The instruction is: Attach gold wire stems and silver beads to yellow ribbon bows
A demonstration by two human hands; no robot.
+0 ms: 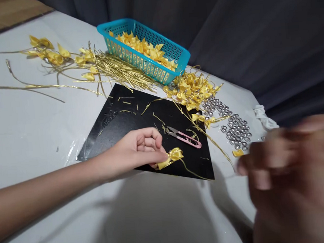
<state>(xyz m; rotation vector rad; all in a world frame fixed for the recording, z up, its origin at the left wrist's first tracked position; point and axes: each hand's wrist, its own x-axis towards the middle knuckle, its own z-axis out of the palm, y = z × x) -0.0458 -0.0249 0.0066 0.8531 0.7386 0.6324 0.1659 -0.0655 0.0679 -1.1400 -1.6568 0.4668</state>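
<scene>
My left hand pinches a yellow ribbon bow over the front part of a black board. A thin gold cord trails from the bow toward the board's right corner. My right hand is raised close to the camera at the right, blurred, with its fingers curled; what they hold, if anything, cannot be made out. Pink-handled thread snips lie on the board just behind the bow, among short gold cord scraps.
A blue basket of yellow bows stands at the back. Gold cords lie before it. Finished-looking bows and silver beads are at the right; more bows with cords lie back left on the white table.
</scene>
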